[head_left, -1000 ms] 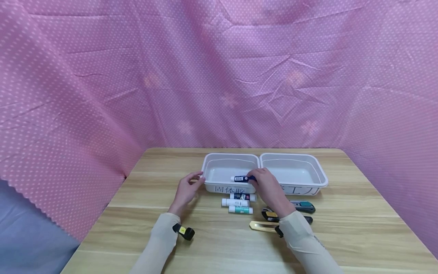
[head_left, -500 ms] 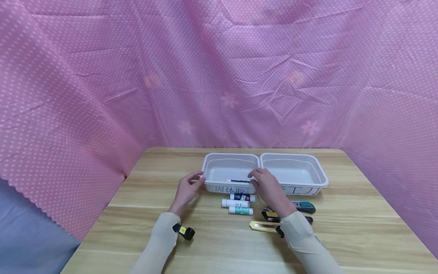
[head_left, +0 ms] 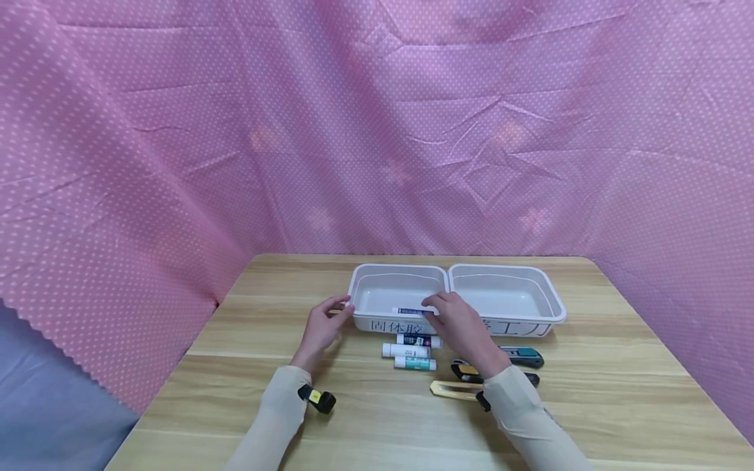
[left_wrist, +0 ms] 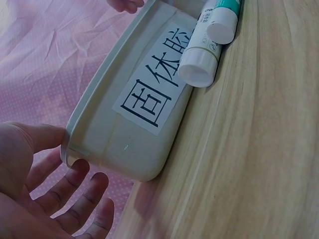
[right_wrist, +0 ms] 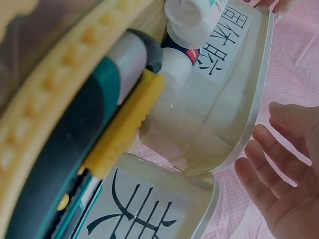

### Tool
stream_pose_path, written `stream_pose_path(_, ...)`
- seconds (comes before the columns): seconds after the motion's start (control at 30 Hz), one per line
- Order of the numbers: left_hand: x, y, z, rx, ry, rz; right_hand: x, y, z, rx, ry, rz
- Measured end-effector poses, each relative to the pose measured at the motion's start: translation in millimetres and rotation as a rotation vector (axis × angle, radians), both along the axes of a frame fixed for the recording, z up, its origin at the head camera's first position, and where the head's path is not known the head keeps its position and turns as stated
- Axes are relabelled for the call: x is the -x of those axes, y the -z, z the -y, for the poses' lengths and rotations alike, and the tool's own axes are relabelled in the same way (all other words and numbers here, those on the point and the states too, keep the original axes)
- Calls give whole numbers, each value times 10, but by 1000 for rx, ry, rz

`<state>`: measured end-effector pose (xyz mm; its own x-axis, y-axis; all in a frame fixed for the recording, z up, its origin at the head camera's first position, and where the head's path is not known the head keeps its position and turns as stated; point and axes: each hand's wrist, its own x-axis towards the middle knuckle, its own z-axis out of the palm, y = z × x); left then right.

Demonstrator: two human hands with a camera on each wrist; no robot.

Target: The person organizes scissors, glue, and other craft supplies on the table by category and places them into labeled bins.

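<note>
My left hand (head_left: pixel 321 329) pinches the left corner of the left white plastic bin (left_wrist: pixel 142 37), thumb on the rim and the other fingers spread below. My right hand (head_left: pixel 461 325) hovers over that bin's front right corner, fingers relaxed and nothing between them. A dark blue glue stick (head_left: pixel 410 311) lies inside the left bin near its front wall, partly hidden. In front of the bin lie a dark glue stick (head_left: pixel 419 340), a white glue stick (head_left: pixel 406 350) and a green-and-white glue stick (head_left: pixel 415 363).
A second white bin (head_left: pixel 554 301) adjoins the left one; both carry printed labels. Under the right forearm lie a yellow utility knife (head_left: pixel 452 390), a black-and-yellow utility knife (head_left: pixel 467 371) and a teal-and-black utility knife (head_left: pixel 523 356). A pink dotted cloth (head_left: pixel 377 163) hangs behind the wooden table (head_left: pixel 365 425).
My right hand has let go of the dark blue glue stick, which has dropped into the left bin. The right hand has barely shifted; the left hand stays at the bin's corner.
</note>
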<state>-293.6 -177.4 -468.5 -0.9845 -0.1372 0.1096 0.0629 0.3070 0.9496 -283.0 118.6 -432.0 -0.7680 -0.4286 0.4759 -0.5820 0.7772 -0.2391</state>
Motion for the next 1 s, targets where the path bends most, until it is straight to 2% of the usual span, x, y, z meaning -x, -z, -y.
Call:
stream_pose_path(0.27,11,2,5,-2,-9,9,-64,-6,34,-22,-70,-112)
stream_pose_path(0.67,10,-9,-8,-10,-11,32,-233,25,114,-150,-180,-194)
stream_pose_path(0.77,6,-14,-9,-18,-5,42,-261,37,110,-197,-201,-184)
stream_pose_path(1.0,1,-9,-2,-17,4,29,-320,52,90,-281,-215,-64)
